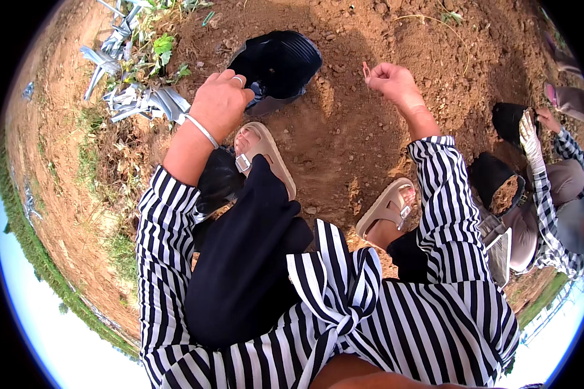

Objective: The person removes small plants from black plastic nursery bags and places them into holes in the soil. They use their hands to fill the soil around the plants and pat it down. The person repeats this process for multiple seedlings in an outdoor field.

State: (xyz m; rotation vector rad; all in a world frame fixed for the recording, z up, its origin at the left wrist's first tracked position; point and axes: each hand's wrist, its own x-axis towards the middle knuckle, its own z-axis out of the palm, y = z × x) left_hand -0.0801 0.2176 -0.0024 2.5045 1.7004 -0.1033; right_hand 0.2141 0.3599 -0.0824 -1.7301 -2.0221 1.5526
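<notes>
My left hand (221,104), with a ring and a bracelet, grips the near left rim of a black plastic pot or bag (277,63). The black container stands with its mouth towards me on brown soil; its inside is dark. Off to the right, my right hand (394,85) pinches a small orange-red loop or clip (366,70) between thumb and fingertips, above bare soil. The clip does not touch the container.
Grey-white strips (151,103) and leafy weeds (163,44) lie at the left. Another black container (221,177) is beside my left sandal (267,155). At the right, a crouching person (545,209) with one gloved hand handles a black container (508,124); a soil-filled one (499,185) is nearby.
</notes>
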